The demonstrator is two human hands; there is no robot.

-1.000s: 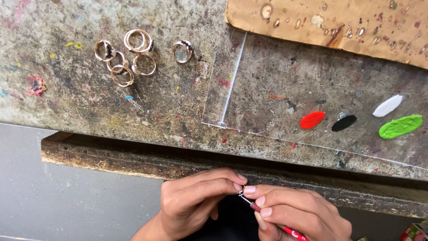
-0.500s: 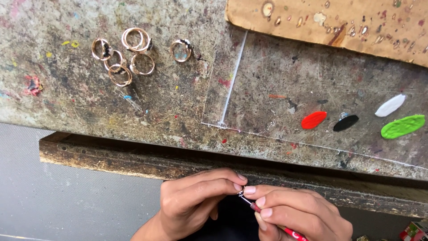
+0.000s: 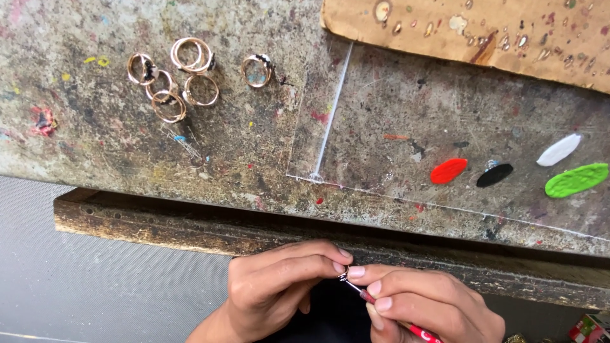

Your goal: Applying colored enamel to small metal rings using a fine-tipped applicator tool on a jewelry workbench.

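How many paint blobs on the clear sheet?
4, all right side of the clear sheet: red blob, black blob, white blob, green blob furthest right.

Both the left hand (image 3: 276,292) and right hand (image 3: 422,308) are bare, sleeveless, with trimmed nails.

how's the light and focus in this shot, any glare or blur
Head view: light is soft and even, with no hard glare; the gold rings and paint dabs on the workbench are sharp. A dark shadow sits under the bench edge. The left hand and right hand are fairly crisp, but the tiny ring they pinch is too small to read, and the frame bottom crops both hands.
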